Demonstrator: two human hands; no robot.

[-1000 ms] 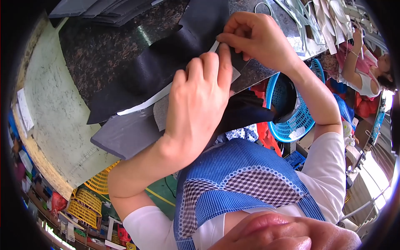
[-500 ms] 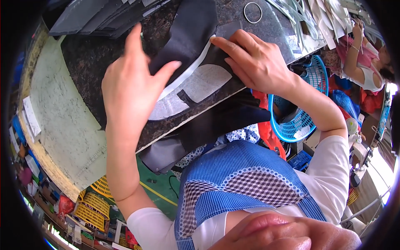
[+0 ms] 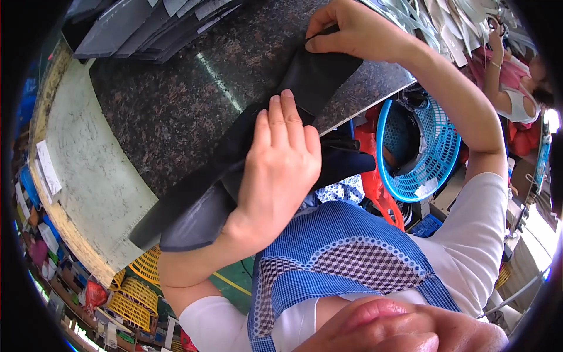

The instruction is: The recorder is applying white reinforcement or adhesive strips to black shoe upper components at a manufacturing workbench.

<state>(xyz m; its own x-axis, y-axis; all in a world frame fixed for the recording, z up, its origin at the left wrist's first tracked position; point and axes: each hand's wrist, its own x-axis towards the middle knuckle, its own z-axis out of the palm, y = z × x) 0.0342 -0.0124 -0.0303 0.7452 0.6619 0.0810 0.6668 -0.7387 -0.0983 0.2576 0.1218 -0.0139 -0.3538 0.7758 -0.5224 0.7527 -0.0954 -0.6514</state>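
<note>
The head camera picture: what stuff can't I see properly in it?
- Head view: the black material under the left hand; that hand covers it.
- Head view: the corner pinched by the right hand; its fingers hide it.
- Head view: the far end of the dark sheet stack; the top edge cuts it off.
- Head view: the bottom of the blue basket; things inside cover part.

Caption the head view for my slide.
Left hand on long black flexible material, right hand pinching its far end, over dark speckled tabletop.

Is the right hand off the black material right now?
No, the right hand pinches the black material between thumb and fingers.
</note>
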